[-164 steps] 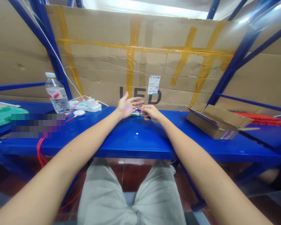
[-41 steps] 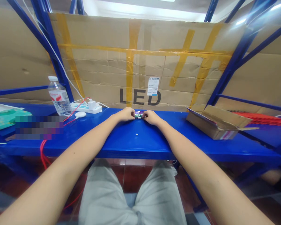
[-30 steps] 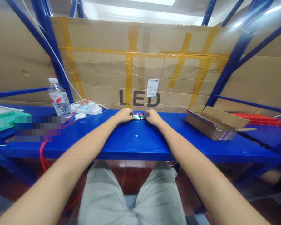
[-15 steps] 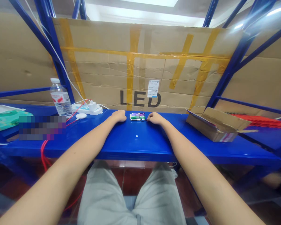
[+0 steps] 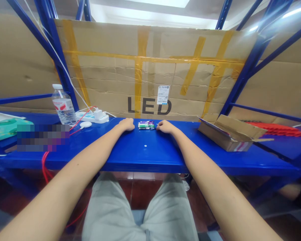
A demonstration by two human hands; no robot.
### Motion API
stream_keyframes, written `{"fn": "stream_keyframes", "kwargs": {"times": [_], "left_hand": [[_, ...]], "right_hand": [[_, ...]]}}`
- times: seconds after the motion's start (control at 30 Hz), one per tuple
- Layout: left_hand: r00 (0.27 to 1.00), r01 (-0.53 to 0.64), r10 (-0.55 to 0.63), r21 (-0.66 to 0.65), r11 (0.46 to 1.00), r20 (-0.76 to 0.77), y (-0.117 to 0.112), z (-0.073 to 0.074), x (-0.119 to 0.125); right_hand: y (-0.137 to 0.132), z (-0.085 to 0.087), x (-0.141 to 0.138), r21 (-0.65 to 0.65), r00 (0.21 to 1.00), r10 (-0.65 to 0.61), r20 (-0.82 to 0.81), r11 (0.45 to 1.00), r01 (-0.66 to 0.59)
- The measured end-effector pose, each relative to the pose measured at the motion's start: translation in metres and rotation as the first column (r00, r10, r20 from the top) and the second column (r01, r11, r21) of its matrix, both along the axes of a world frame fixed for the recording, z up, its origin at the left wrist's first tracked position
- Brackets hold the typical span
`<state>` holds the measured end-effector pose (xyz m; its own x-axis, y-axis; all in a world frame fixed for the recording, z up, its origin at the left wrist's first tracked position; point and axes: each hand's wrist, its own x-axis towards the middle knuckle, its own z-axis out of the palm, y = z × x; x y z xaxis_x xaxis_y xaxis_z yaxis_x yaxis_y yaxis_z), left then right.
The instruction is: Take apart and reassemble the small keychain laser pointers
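Note:
A small row of colourful pens or pen-like sticks (image 5: 146,125) lies on the blue shelf top (image 5: 145,150), close to the cardboard wall. My left hand (image 5: 126,124) rests as a loose fist on the shelf just left of the row, a short gap away. On the other side, my right hand (image 5: 165,126) also lies curled on the surface, right of the row and not touching it. Neither hand holds anything that I can see.
An open cardboard box (image 5: 230,132) lies at the right, with red items (image 5: 278,129) behind it. At the left stand a water bottle (image 5: 64,105), a white power strip with charger (image 5: 92,116), red cables (image 5: 43,160) and a green packet (image 5: 2,125). A large taped "LED" carton (image 5: 150,67) backs the shelf.
Both hands were pinching the ends of the coloured row a second ago; they have since let go and moved apart to either side. The row stays on the shelf.

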<state>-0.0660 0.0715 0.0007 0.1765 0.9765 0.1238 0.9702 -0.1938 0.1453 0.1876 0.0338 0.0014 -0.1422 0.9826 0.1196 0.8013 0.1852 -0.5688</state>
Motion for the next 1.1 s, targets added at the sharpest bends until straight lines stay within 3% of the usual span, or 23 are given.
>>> {"fn": "stream_keyframes", "kwargs": {"times": [0.2, 0.37, 0.43, 0.5, 0.57, 0.67, 0.83, 1.0, 1.1], "left_hand": [[0.992, -0.11, 0.11, -0.007, 0.994, 0.058, -0.003, 0.0, 0.006], [0.978, -0.125, 0.112, 0.064, 0.99, 0.179, -0.01, 0.005, 0.01], [0.985, -0.059, 0.033, 0.147, 0.987, 0.171, -0.014, 0.009, 0.013], [0.978, 0.126, -0.158, 0.223, 0.967, 0.133, -0.019, 0.011, 0.019], [0.932, 0.326, -0.355, 0.256, 0.91, 0.075, -0.023, 0.01, 0.027], [0.869, 0.487, -0.492, 0.26, 0.834, -0.05, -0.028, 0.004, 0.039], [0.85, 0.527, -0.509, 0.259, 0.81, -0.138, -0.03, -0.003, 0.044], [0.807, 0.578, -0.591, 0.186, 0.795, 0.018, -0.031, 0.0, 0.043], [0.781, 0.599, -0.61, 0.117, 0.792, 0.132, -0.035, 0.002, 0.043]], "right_hand": [[0.003, -0.002, 0.001, -0.008, 1.0, 0.015, 0.022, 1.0, -0.015], [0.008, -0.005, 0.003, 0.004, 0.999, 0.025, 0.033, 1.0, -0.025], [0.008, -0.006, 0.003, 0.01, 0.999, 0.02, 0.027, 1.0, -0.02], [0.008, -0.006, 0.002, 0.034, 1.0, 0.01, 0.011, 0.999, -0.01], [0.006, -0.006, 0.001, 0.071, 1.0, 0.012, -0.015, 0.997, -0.011], [0.005, -0.006, -0.002, 0.126, 0.996, 0.065, -0.063, 0.99, -0.057], [0.005, -0.006, -0.007, 0.136, 0.97, 0.202, -0.136, 0.974, -0.183], [0.003, -0.003, -0.009, 0.189, 0.955, 0.287, -0.074, 0.944, -0.269], [0.003, -0.003, -0.009, 0.129, 0.949, 0.306, -0.076, 0.947, -0.295]]}}
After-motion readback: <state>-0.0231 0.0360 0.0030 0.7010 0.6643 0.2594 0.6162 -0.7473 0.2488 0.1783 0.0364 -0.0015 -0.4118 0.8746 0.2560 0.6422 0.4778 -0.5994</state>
